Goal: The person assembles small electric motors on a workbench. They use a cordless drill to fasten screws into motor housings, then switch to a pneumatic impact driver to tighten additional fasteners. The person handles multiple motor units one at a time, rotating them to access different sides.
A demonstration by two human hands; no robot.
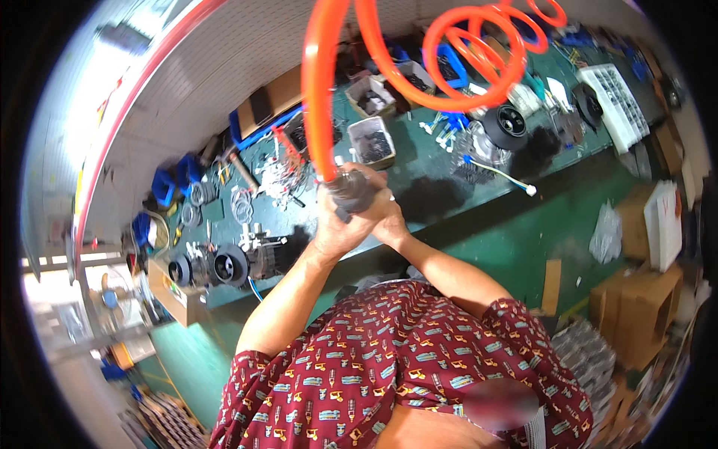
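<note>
An air tool (350, 191) with a dark body hangs from the end of an orange coiled hose (317, 90), over the front part of the workbench. My left hand (342, 228) is closed around its body. Tight against it, my right hand (387, 217) is closed too, partly covered by the left hand and the tool. What the right fingers grip, and the tool's lower end, are hidden. Just beyond my hands stands an open box (372, 142) of small dark parts. White connectors and wires (280, 178) lie loose to the left.
Two motors with black fan wheels (230, 266) sit at the bench's left end. Another motor with a black wheel (505, 126) stands right of centre, near a cable with a white plug (530, 190). A white tray (613, 108) lies far right. Cardboard boxes (632, 314) stand on the floor.
</note>
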